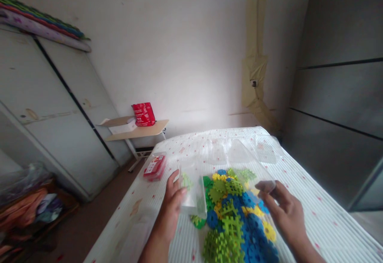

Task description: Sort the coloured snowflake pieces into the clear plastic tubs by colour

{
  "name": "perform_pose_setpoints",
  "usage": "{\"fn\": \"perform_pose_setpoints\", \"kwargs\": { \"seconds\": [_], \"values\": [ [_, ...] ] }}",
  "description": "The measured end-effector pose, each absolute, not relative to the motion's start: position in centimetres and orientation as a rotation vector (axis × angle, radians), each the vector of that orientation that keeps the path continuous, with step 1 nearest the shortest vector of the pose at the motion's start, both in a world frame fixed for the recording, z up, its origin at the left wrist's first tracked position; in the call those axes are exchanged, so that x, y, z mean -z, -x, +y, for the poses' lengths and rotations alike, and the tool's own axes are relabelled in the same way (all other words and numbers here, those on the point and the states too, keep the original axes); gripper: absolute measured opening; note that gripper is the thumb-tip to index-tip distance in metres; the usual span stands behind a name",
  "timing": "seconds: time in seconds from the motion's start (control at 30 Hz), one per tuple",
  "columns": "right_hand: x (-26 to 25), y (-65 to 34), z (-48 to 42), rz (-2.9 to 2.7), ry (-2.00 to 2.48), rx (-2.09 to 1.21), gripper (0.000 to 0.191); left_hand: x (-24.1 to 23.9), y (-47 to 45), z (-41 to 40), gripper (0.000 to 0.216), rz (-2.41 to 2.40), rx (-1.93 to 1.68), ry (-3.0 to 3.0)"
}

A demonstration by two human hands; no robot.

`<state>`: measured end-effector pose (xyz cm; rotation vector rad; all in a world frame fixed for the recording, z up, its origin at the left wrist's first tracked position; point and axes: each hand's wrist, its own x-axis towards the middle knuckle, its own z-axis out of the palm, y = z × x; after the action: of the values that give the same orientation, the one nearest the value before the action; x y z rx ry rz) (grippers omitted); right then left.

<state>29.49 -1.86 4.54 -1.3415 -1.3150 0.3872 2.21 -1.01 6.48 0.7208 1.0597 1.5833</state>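
Looks down on a bed (314, 199) under a white ribbed sheet dotted with red. Grasps a clear plastic box (194, 197) in the left hand (172, 207), with thumb and fingers wrapped round its near side, and holds it tilted at the left edge of a heap of toy pieces. Pinches with the right hand (284, 209), between thumb and fingertips, the edge of a clear plastic wrapping (239, 155) at the heap's right side. Shows between the two hands the interlocking plastic pieces (233, 219) in green, blue and yellow, piled on the sheet and partly covered by the clear film. Cannot tell whether the few green ones seen through the box lie inside it or behind it. Places a second small clear box with a red label (154, 167) on the sheet just left of the left hand, apart from the heap. Takes in, beyond the bed, a low side table (140, 132) with a red packet (144, 114) against the wall. Also takes in a pale wardrobe (44, 107) topped with folded blankets (38, 20), and a heap of clothes (26, 207) on the floor at lower left.
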Motion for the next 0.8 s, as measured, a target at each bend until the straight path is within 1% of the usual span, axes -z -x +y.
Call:
{"fn": "perform_pose_setpoints", "kwargs": {
  "seconds": [0.1, 0.2, 0.33, 0.47, 0.53, 0.67, 0.8],
  "values": [
    [-4.7, -29.4, -1.9, -1.327, 1.325, -0.375, 0.021, -6.0, -1.3, 1.2, 0.027, 0.913, -1.539, -0.479],
    [-4.7, -29.5, -2.0, -1.339, 1.317, -0.346, 0.021, -5.3, -0.9, 4.1, 0.018, 0.82, -1.584, -0.305],
    [-4.5, -29.9, -1.9, -1.324, 1.312, -0.323, 0.023, -5.0, -1.4, 7.3, 0.018, 0.83, -1.597, -0.278],
    [-4.1, -30.7, -1.8, -1.312, 1.338, -0.327, 0.024, -5.6, -2.8, 7.4, 0.016, 0.845, -1.576, -0.351],
    [-4.0, -31.2, -1.8, -1.295, 1.357, -0.331, 0.024, -6.0, -3.5, 6.4, 0.021, 0.888, -1.531, -0.54],
    [-3.9, -31.9, -2.0, -1.215, 1.352, -0.352, 0.024, -6.5, -4.4, 4.4, 0.04, 1.155, -1.397, -1.151],
    [-4.1, -32.0, -2.0, -1.196, 1.35, -0.349, 0.023, -7.1, -4.6, 4.0, 0.046, 1.311, -1.351, -1.29]
  ]
}}
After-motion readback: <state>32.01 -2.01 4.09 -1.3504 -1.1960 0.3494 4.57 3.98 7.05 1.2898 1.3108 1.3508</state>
